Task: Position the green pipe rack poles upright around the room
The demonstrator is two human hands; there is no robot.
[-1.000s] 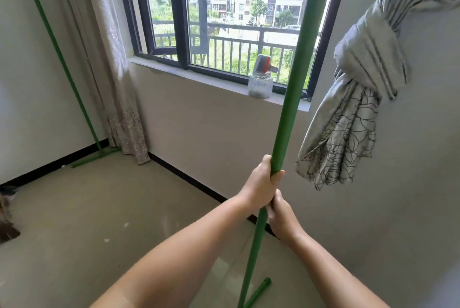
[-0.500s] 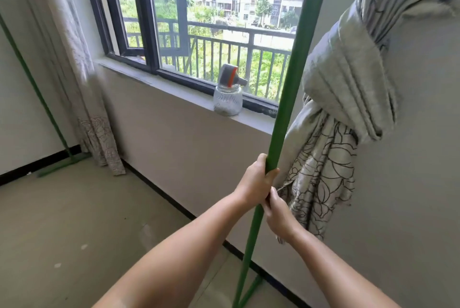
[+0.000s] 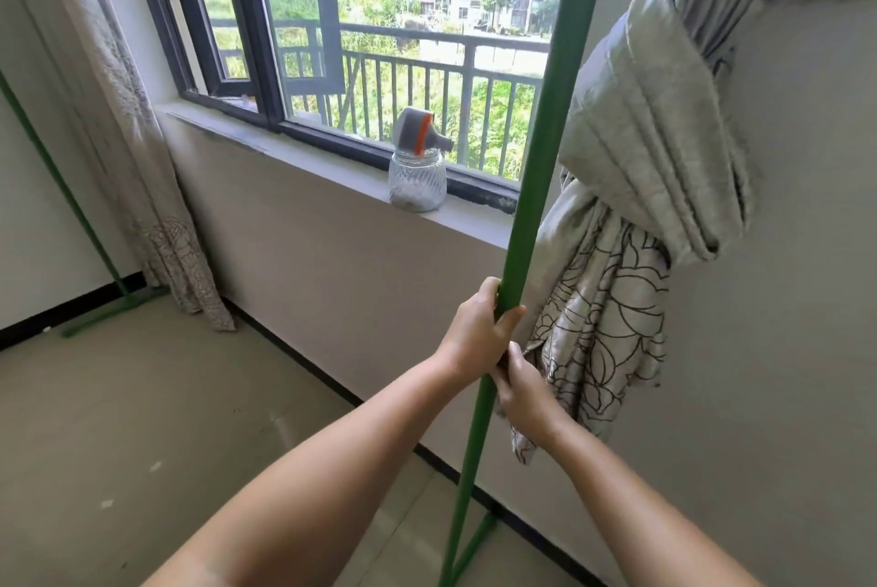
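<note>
two green pipe rack poles show. the near pole [image 3: 531, 187], smooth, glossy and nearly upright, stands by the wall beside the knotted curtain [image 3: 650, 149], its foot bar on the floor. the left hand [image 3: 479, 335] wraps it, the right hand [image 3: 522, 396] clasps just below. the far pole [image 3: 61, 202] leans in the left corner. one jar [image 3: 417, 180] sits on the windowsill [image 3: 303, 159].

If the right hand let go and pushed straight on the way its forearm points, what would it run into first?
Probably the knotted curtain. The right hand grips the green pole just below the left hand, and the patterned fabric hangs right behind its fingers, ahead of the wall. Depth is unclear; it may already brush the cloth.
</note>
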